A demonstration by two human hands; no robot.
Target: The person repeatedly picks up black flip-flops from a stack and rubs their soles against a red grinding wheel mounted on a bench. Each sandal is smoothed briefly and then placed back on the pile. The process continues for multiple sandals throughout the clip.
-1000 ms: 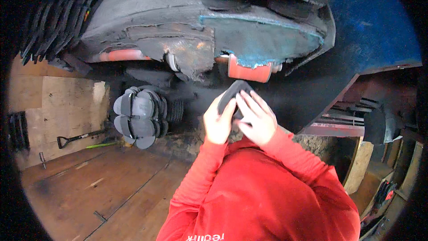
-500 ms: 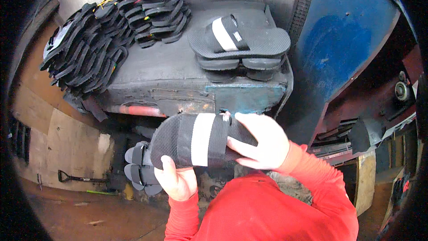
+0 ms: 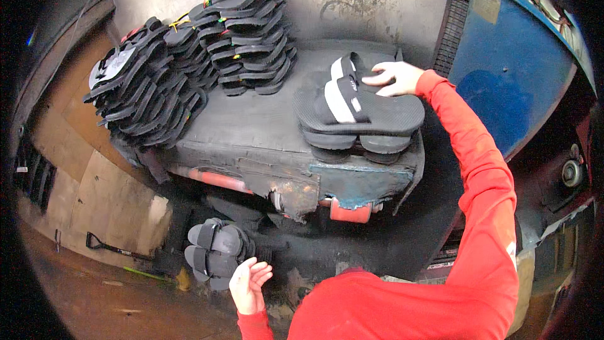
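Note:
On the right part of the dark padded bench (image 3: 251,116), a black slide sandal (image 3: 390,116) with a white stripe across its strap lies on top of a small pile. Just behind it sits a second slide's white-striped strap (image 3: 338,68); its sole is mostly hidden. Beside that rear slide, my right hand (image 3: 396,80) reaches out with thumb and fingers apart, holding nothing. Low in the view, my left hand (image 3: 250,283) hangs empty with its fingers loosely bent and apart. Nearest to it are grey sandals with black straps (image 3: 217,245) stacked below the bench.
Tall stacks of black flip-flops (image 3: 251,44) and more leaning sandals (image 3: 148,91) cover the bench's left side. A blue panel (image 3: 513,66) stands to the right. A red roller (image 3: 350,211) shows under the bench's front edge. A black-handled tool (image 3: 116,250) lies at lower left.
The slide sandal I held in both hands now rests on the bench behind the other one, let go. My right hand moved up and forward; my left dropped lower. The view has shifted.

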